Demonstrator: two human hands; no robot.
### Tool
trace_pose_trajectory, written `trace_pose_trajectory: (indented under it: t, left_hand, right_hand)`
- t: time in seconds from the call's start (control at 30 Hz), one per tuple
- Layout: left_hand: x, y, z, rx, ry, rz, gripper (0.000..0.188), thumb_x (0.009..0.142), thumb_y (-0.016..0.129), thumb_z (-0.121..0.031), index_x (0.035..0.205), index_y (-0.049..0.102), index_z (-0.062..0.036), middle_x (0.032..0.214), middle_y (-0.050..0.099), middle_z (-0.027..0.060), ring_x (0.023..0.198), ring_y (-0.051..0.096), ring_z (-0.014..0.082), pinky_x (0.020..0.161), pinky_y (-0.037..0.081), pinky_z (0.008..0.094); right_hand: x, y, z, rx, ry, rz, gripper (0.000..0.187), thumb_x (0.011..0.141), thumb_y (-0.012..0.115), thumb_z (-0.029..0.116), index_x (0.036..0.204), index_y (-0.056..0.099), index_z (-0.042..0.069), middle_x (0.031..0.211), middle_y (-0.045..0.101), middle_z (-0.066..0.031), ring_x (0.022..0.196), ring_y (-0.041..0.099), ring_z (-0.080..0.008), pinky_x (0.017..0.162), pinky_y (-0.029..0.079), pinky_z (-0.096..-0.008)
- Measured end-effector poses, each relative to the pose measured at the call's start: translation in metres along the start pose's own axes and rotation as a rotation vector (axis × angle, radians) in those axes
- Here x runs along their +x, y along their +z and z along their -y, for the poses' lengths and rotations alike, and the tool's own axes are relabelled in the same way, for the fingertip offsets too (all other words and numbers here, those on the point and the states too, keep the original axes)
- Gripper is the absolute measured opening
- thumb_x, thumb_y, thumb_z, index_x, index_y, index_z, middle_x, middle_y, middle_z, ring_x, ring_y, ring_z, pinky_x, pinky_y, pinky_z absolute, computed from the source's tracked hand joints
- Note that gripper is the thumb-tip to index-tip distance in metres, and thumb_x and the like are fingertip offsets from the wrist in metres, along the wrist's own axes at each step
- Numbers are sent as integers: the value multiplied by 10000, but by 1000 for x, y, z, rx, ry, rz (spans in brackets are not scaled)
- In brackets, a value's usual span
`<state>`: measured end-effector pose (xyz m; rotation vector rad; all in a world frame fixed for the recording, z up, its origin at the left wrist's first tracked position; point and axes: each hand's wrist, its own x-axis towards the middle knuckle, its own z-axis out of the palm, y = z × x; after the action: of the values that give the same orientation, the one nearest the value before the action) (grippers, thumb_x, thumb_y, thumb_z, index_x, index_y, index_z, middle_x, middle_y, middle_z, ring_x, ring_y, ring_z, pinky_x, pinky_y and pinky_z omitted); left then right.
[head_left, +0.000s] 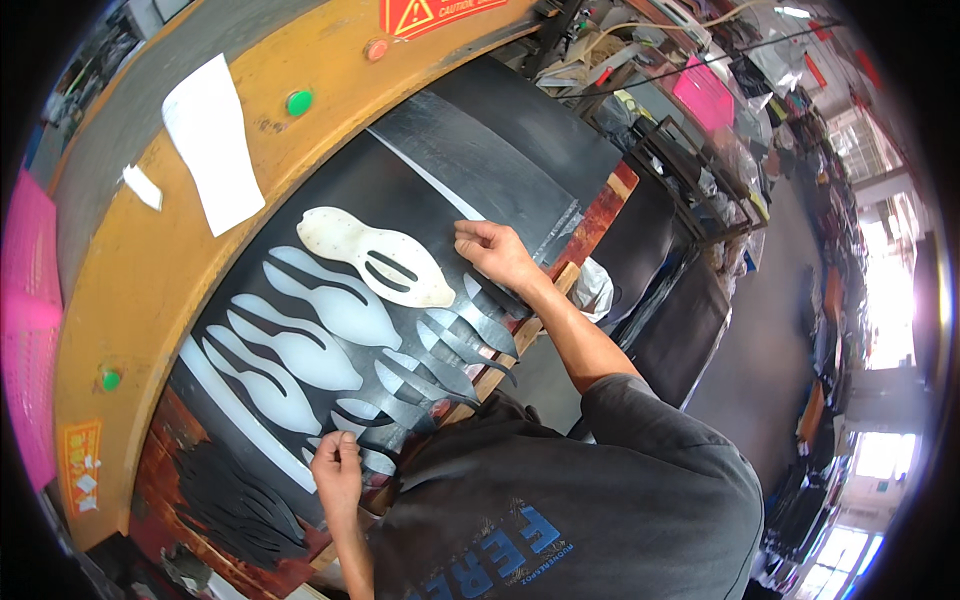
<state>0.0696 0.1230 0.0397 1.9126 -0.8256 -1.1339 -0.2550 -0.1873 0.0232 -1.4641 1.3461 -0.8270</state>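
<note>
A black sheet [270, 240] lies on the work surface, with several pale blue-white leaf-shaped openings [340, 310] in rows across it. On it rests a cream shoe-sole-like template [380, 258] with two slots. My right hand [495, 254] is closed, its fingertips pinched just right of the template, near the end of a white strip. My left hand [338, 468] is also closed in a pinch, at the sheet's near edge beside the lowest openings. What either pinch holds, if anything, cannot be made out. Between my hands, dark curved strips [448, 375] hang over the near edge.
A yellow machine beam [130, 300] with green buttons [299, 103] arches along the far left, with a white paper piece [215, 145] on it. Black cut pieces [240, 510] are heaped at lower left. A metal rack [690, 180] and black sheets [680, 330] stand right.
</note>
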Motion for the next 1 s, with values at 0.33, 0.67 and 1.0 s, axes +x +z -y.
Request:
trace_pose_trajectory:
  t: [0.33, 0.67, 1.0]
  left_hand:
    - [3, 71, 2, 175, 199, 72, 235, 1043, 726, -207, 1031, 740, 27, 811, 721, 84, 748, 620, 128, 714, 535, 324]
    - [-31, 163, 73, 499, 744, -386, 132, 966, 720, -203, 948, 684, -77, 896, 644, 138, 859, 639, 390, 783, 517, 500]
    - [-12, 188, 94, 724, 707, -718, 192, 950, 691, -271, 916, 633, -91, 883, 630, 133, 859, 639, 386, 772, 511, 516]
  right_hand:
    - [-33, -18, -27, 55, -123, -67, 379, 986, 754, 192, 1302, 736, -19, 1163, 766, -153, 1000, 748, -198, 872, 590, -331]
    - [-98, -46, -32, -4, -245, 70, 450, 968, 717, 145, 1372, 661, -47, 1134, 745, -213, 1007, 750, -326, 899, 595, -401]
    - [-105, -19, 5, -83, -887, -145, 773, 939, 711, 133, 1591, 371, -105, 1149, 712, -261, 1042, 695, -443, 956, 561, -492]
